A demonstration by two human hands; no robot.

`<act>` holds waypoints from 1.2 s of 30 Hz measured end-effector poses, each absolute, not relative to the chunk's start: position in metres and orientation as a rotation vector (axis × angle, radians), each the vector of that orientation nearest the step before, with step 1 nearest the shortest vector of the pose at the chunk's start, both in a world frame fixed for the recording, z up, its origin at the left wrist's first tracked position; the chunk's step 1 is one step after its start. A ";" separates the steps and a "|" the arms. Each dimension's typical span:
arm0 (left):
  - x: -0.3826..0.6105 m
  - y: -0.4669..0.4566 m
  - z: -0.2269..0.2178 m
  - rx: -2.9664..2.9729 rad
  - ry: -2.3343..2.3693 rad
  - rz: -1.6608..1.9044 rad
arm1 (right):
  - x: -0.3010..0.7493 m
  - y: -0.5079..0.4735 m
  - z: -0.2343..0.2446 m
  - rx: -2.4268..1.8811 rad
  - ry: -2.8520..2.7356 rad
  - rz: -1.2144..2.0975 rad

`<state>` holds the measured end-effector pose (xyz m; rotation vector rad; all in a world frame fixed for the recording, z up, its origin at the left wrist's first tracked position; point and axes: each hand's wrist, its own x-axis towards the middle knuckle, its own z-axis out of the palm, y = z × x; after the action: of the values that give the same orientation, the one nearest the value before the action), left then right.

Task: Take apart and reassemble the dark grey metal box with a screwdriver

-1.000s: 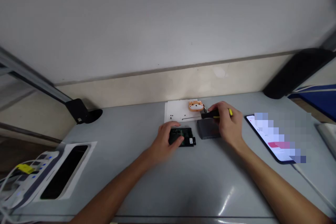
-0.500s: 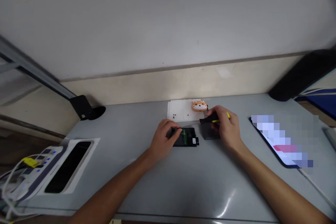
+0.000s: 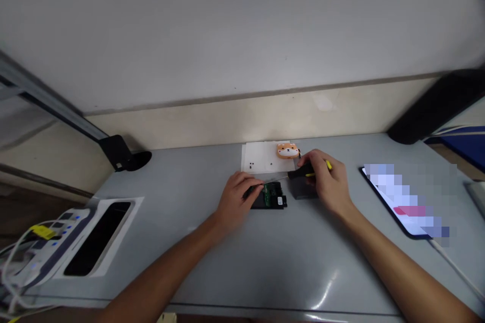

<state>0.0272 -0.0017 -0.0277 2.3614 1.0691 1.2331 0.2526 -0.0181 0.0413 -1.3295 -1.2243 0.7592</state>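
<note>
A screwdriver point(image 3: 297, 170) with a black and yellow handle is gripped in my right hand point(image 3: 331, 184), its thin shaft pointing left. Thumb and fingertips of my left hand point(image 3: 235, 201) pinch together at the tip of that shaft; whatever they hold is too small to make out. Below them a black electronic device point(image 3: 273, 197) lies with its green circuit board exposed, its left part covered by my left hand. A dark flat piece point(image 3: 303, 190) rests beside the device, partly hidden under my right hand.
Behind the hands, white paper point(image 3: 261, 154) carries several tiny screws and an orange dog-face case point(image 3: 288, 151). At right lies a lit phone point(image 3: 401, 207) on a cable. A dark phone point(image 3: 99, 239) and a power strip point(image 3: 56, 247) occupy the left. Black supports stand at both sides.
The screwdriver's shaft and my left fingertips have shifted very slightly against each other. Otherwise the hands and the device stay in place; the view has moved a little.
</note>
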 end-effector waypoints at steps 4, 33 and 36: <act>0.026 -0.001 -0.030 2.475 1.060 1.234 | 0.251 -0.018 0.039 -1.270 -1.264 0.684; 0.025 -0.007 -0.019 2.568 0.976 0.587 | 0.244 -0.017 0.031 -1.324 -1.296 0.473; 0.025 -0.007 -0.020 2.572 0.965 0.593 | 0.243 -0.018 0.030 -1.338 -1.347 0.495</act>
<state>0.0247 -0.0072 -0.0198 2.5725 0.9654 0.5931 0.2428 -0.0184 0.0304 -1.3378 -1.3468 0.4950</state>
